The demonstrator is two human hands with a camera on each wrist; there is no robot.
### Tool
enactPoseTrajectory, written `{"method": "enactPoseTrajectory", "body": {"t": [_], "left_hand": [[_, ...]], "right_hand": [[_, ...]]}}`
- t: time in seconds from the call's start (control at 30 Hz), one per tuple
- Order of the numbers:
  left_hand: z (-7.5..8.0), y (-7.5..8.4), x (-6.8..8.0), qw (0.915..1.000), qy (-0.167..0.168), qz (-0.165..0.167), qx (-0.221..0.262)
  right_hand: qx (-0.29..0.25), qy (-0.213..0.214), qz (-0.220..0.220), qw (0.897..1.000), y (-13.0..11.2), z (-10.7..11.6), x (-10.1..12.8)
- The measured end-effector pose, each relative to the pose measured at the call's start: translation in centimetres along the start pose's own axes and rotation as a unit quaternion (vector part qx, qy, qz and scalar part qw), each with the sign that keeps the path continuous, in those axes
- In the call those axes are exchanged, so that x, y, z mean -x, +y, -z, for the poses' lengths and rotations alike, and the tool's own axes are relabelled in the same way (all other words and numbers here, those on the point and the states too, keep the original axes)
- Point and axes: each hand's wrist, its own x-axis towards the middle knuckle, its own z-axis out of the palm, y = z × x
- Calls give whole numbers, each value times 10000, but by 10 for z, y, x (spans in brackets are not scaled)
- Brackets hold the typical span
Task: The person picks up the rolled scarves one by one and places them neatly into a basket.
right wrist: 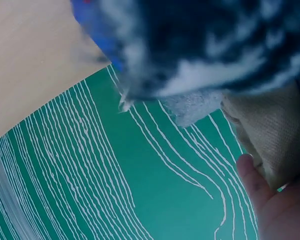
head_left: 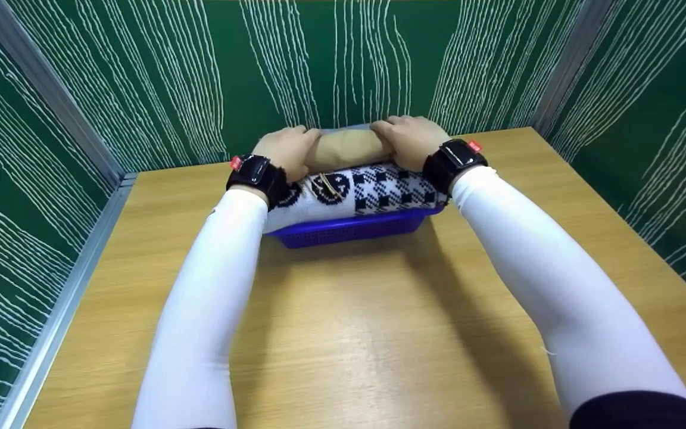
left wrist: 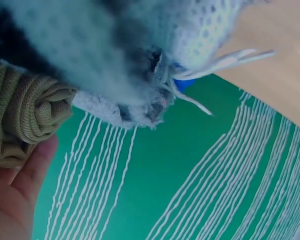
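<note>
My left hand (head_left: 286,150) grips the left end of a rolled tan cloth (head_left: 348,150), and my right hand (head_left: 417,142) grips its right end. In the left wrist view the coiled end of this ribbed roll (left wrist: 40,112) lies against the fingers. The right wrist view has my thumb against the other end of the roll (right wrist: 272,127). Just in front lies a rolled black-and-white knitted fabric (head_left: 396,189), houndstooth at right, with a round dark motif. It sits in a blue-purple basket (head_left: 352,232). Behind the tan roll a strip of grey-blue fabric (head_left: 346,128) shows.
The basket stands on a wooden table (head_left: 343,333) near its back edge. Green panels (head_left: 373,65) with white wavy lines rise behind and at both sides. Metal posts (head_left: 575,59) stand in the corners. Loose pale strings (left wrist: 225,62) hang from the knitted fabric.
</note>
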Motion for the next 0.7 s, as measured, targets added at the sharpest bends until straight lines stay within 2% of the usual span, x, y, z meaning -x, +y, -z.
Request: {"method": "enactPoseTrajectory", "body": {"t": [0.23,0.5,0.7], "left_hand": [[-6,1,0,9998,-208,62,7],[-9,0,1,9972,-674,295,91],[-10,-4,2,9970,-687,341,120]], "right_hand": [[-131,-281,-90,9995,-3,-1,5],[-102,-647,-126,9978,-2,-6,3],[-143,-627,-89,9979,2,-10,0]]}}
